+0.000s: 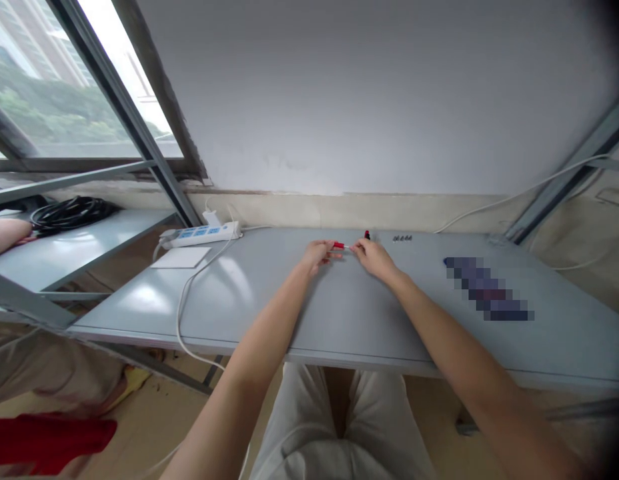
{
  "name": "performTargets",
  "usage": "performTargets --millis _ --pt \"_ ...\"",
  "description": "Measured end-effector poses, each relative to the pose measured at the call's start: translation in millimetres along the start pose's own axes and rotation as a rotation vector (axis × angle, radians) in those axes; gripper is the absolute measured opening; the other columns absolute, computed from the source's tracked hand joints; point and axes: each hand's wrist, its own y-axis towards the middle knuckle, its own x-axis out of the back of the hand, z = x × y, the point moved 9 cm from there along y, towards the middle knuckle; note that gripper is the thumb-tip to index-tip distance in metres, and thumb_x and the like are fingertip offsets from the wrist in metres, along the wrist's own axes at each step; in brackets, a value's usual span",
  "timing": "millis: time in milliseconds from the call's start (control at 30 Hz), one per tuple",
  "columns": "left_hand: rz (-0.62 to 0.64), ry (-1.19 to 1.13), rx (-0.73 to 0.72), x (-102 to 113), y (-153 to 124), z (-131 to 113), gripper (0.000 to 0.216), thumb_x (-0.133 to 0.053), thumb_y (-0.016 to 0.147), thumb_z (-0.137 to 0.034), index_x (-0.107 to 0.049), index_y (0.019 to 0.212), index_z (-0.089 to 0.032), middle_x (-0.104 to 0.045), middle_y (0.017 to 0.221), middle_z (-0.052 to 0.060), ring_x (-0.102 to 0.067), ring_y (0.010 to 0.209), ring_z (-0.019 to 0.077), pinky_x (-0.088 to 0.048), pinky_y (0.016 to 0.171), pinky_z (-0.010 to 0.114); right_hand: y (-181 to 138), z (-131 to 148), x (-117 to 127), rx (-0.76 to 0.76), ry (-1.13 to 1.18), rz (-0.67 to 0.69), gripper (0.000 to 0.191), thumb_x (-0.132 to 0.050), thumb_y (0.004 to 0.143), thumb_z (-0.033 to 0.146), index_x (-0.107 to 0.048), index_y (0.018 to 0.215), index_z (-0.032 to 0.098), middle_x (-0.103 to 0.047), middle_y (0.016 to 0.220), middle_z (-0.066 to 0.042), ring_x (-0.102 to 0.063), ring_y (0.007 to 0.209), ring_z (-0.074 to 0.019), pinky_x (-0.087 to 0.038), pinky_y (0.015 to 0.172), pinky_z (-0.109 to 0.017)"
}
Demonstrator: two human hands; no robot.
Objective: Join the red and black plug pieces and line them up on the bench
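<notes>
Holding what looks like a red pen [339, 245] over the table [339, 313], toward the middle of its back half, the left hand [317, 255] closes around the body while the right hand [370, 257] pinches the pale end, a grip that likely steadies the slim piece from both sides. Near the table's back edge, a red-and-black piece [367, 235] and a neat row of tiny dark parts [402, 238] sit apart, probably for easy reach; a power strip [204, 232] occupies the table's back left corner.

It looked like a simple workroom: a grey, steel-framed table [339, 313] stood against a bare wall [364, 100], with a power strip [204, 233] and coiled black cable [72, 215] near a window [54, 100].
</notes>
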Motion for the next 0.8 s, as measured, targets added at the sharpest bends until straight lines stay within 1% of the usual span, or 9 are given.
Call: performTargets --millis 167,367,500,667,800 --pt "-0.01 0.013 0.019 1.4 0.0 1.6 0.019 -0.044 0.088 -0.017 -0.06 0.095 -0.01 -0.065 0.107 0.014 -0.062 0.06 0.0087 -0.036 0.048 0.02 -3.3 3.9 4.4 0.041 -0.093 -0.005 0.019 -0.047 0.087 0.034 -0.06 0.088 0.019 -0.065 0.086 -0.006 -0.058 0.076 -0.018 -0.039 0.068 -0.028" --pt "0.016 0.032 -0.001 -0.1 2.5 3.4 0.019 -0.046 0.088 -0.018 -0.061 0.097 -0.011 -0.065 0.109 0.013 -0.063 0.063 0.0093 -0.036 0.048 0.02 -3.5 7.3 4.7 0.102 -0.135 0.016 0.019 -0.046 0.087 0.03 -0.062 0.093 0.02 -0.063 0.094 -0.005 -0.057 0.081 -0.0164 -0.041 0.076 -0.03" --pt "-0.01 0.06 -0.011 1.4 1.8 3.9 0.02 -0.047 0.087 -0.02 -0.062 0.097 -0.01 -0.065 0.108 0.014 -0.063 0.064 0.0103 -0.037 0.049 0.021 -4.5 9.3 5.5 0.1 -0.234 0.032 0.017 -0.05 0.084 0.027 -0.061 0.094 0.019 -0.061 0.099 -0.006 -0.056 0.084 -0.0176 -0.041 0.074 -0.03" --pt "-0.015 0.094 -0.001 -0.1 2.8 6.7 0.018 -0.048 0.087 -0.02 -0.062 0.094 -0.01 -0.065 0.107 0.014 -0.062 0.06 0.0093 -0.035 0.047 0.021 -5.7 10.5 3.5 0.046 -0.349 0.106 0.013 -0.052 0.08 0.023 -0.061 0.089 0.018 -0.062 0.091 -0.007 -0.058 0.083 -0.0194 -0.04 0.071 -0.03" --pt "-0.003 0.106 -0.019 -2.3 3.1 5.9 0.018 -0.047 0.087 -0.021 -0.062 0.09 -0.011 -0.065 0.108 0.012 -0.061 0.059 0.0084 -0.032 0.046 0.021 -5.4 8.5 4.2 0.017 -0.363 0.116 0.013 -0.053 0.079 0.022 -0.06 0.089 0.018 -0.063 0.088 -0.008 -0.058 0.082 -0.0208 -0.039 0.069 -0.03"
